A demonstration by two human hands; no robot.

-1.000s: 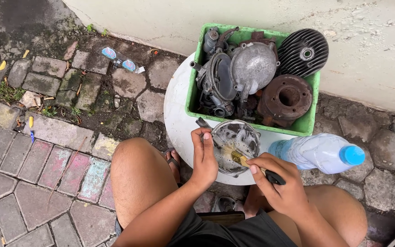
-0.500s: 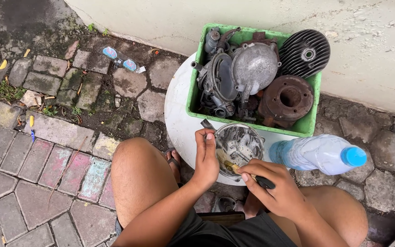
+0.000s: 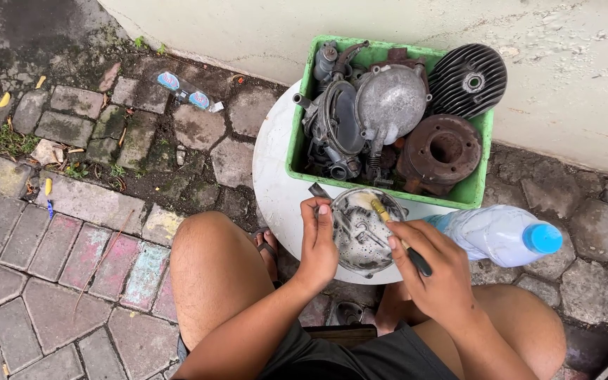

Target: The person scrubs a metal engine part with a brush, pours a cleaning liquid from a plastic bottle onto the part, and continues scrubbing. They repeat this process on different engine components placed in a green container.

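Left hand (image 3: 318, 246) grips the metal bowl (image 3: 364, 229) on the tabletop (image 3: 272, 183); right hand (image 3: 434, 271) fingers clasp a brush (image 3: 395, 232) dipping inside. Green crate (image 3: 297, 134) holds engine parts (image 3: 392, 105).

Single view: head cam, looking steeply down, almost top-down, from above the seated person's lap. Close range, arms enter from 6 o'clock. Left hand (image 3: 318, 246) and right hand (image 3: 434, 271) sit just below frame centre, over the round white table (image 3: 272, 176). Green crate (image 3: 388, 112) at 12 to 1 o'clock, against the pale wall (image 3: 564, 63) along the top edge. Paving stones (image 3: 58, 246) fill 8 to 10 o'clock. No second view, so no overlap.
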